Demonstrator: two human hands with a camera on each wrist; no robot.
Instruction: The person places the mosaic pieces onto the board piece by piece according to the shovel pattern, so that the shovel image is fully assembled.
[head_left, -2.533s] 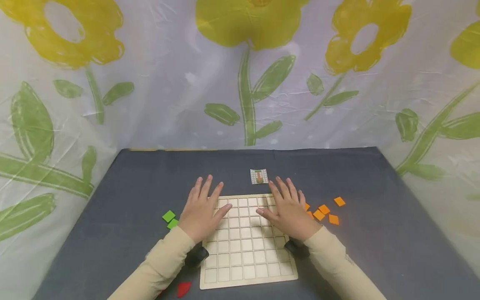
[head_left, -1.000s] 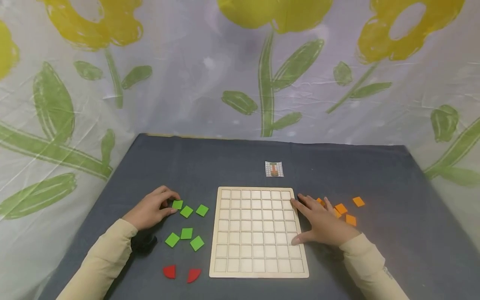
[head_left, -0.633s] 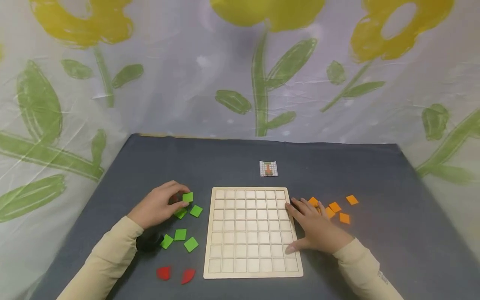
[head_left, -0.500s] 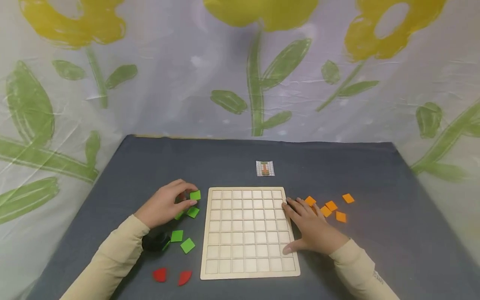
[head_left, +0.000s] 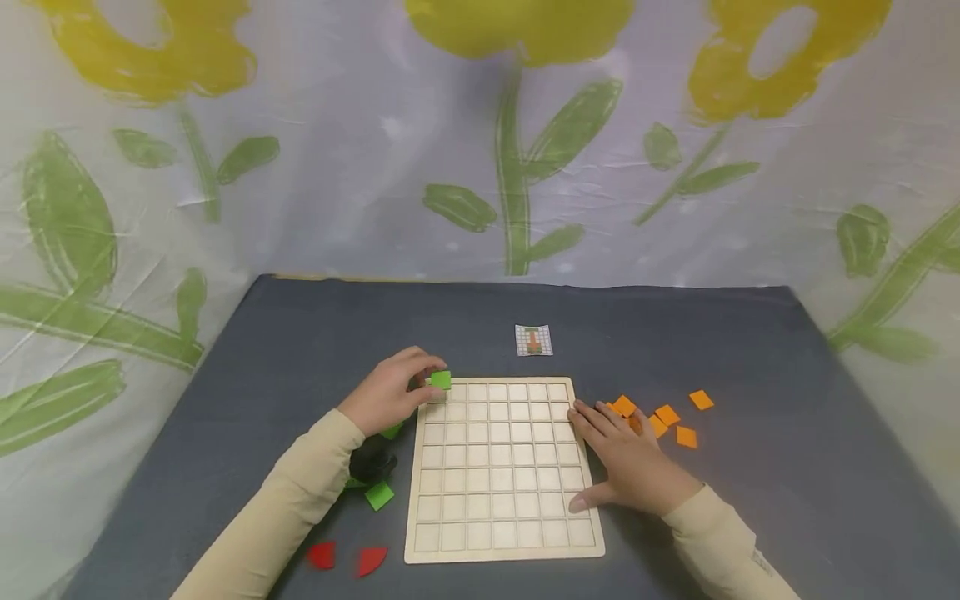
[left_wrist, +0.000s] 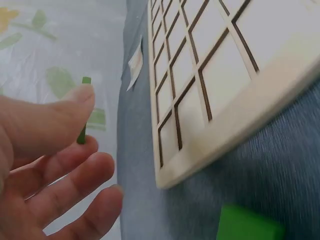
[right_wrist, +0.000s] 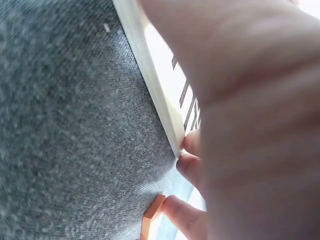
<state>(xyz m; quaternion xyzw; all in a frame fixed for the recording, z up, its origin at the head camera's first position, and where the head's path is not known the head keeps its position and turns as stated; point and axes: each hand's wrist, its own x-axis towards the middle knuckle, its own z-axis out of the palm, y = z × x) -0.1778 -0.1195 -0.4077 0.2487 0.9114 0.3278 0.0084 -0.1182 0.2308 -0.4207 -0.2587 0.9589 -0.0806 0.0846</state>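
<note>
My left hand (head_left: 390, 394) pinches a green square tile (head_left: 441, 380) between thumb and fingers, over the far left corner of a pale wooden grid board (head_left: 487, 556). The left wrist view shows that tile (left_wrist: 86, 80) edge-on, held above the board (left_wrist: 215, 131). Along the board's right edge lies my right hand (head_left: 628, 462), its fingers spread and its thumb on the front right part of the grid. In the right wrist view, fingertips (right_wrist: 189, 167) touch the board's side (right_wrist: 159, 95), with an orange tile (right_wrist: 151, 218) close by.
Several orange square tiles (head_left: 686, 437) lie right of the board. More green tiles (head_left: 379, 497) are on the left, partly hidden by my left wrist. Two red quarter-round pieces (head_left: 371, 561) sit at the front left. A small printed grid card (head_left: 533, 340) lies behind the board.
From above the board, both hands moved apart to its sides. My left hand picked up a green tile and carried it right to the board's far left corner. My right hand stayed at the right edge.
</note>
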